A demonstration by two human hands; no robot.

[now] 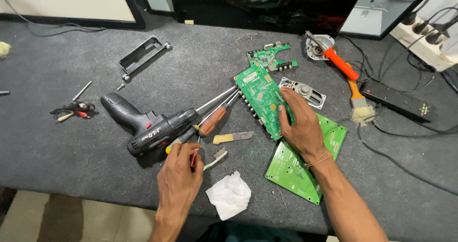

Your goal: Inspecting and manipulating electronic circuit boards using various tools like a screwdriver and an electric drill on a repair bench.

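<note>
Nearest the edge of the grey worktop [71, 151], a crumpled white tissue [229, 194] is seen between the 2 forearms. Just above it, the left hand [179, 175] is closed, its fingers [191, 152] pinching a thin red-handled tool [193, 159], beside a toothbrush [215, 158]. To the right, a lower green circuit board [296, 168] lies flat, partly covered by the right hand [299, 125], whose fingers [286, 99] are spread and pressed on an upper green circuit board [257, 92]. Left of that board are laid a yellow-handled blade [233, 137], 2 screwdrivers [217, 115] and a black cordless drill [143, 125]. Farther off, a small speaker [305, 92], a paintbrush [359, 101], an orange-handled soldering iron [336, 61], a smaller green board [271, 56] and a black bracket [143, 56] are found.
</note>
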